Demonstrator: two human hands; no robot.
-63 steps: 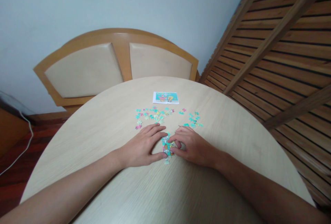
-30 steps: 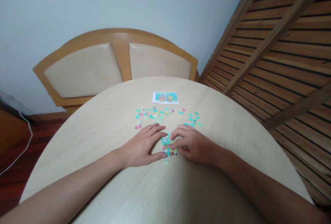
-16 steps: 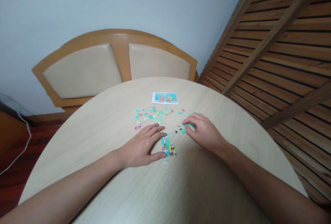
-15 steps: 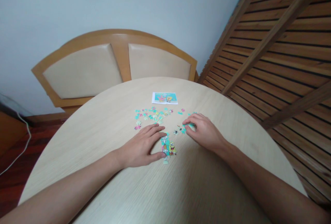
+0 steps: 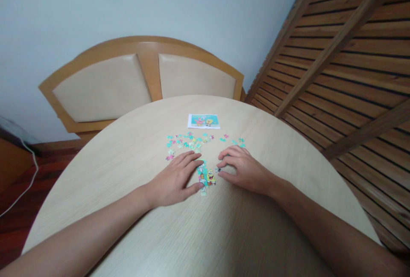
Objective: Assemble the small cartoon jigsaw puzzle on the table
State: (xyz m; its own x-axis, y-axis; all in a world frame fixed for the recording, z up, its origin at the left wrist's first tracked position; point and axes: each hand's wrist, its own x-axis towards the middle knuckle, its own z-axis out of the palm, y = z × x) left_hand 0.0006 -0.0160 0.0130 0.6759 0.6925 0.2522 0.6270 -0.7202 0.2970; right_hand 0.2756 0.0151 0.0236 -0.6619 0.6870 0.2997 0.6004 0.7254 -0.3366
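Note:
A partly joined jigsaw puzzle [image 5: 202,170] lies on the table, a narrow teal strip with a joined yellow cartoon figure on its right side. My left hand [image 5: 179,177] rests flat with its fingers stretched out; forefinger and thumb touch the strip's left part. Just right of the yellow figure, my right hand [image 5: 243,168] has its fingers curved, a small dark-and-white puzzle piece [image 5: 218,169] between the fingertips and thumb. Part of that piece is hidden by the fingers. Loose puzzle pieces [image 5: 192,144] are scattered beyond my left hand.
A printed picture sheet [image 5: 205,121] lies farther back on the round wooden table [image 5: 153,234]. A few more loose pieces [image 5: 241,140] sit behind my right hand. Across the table stands a padded chair [image 5: 102,89], with a slatted wooden screen [image 5: 320,63] at the right.
My right hand has moved left and nearer, from the teal pieces to the dark piece, which has shifted slightly toward me. The joined puzzle has slid a little away and left under my left hand.

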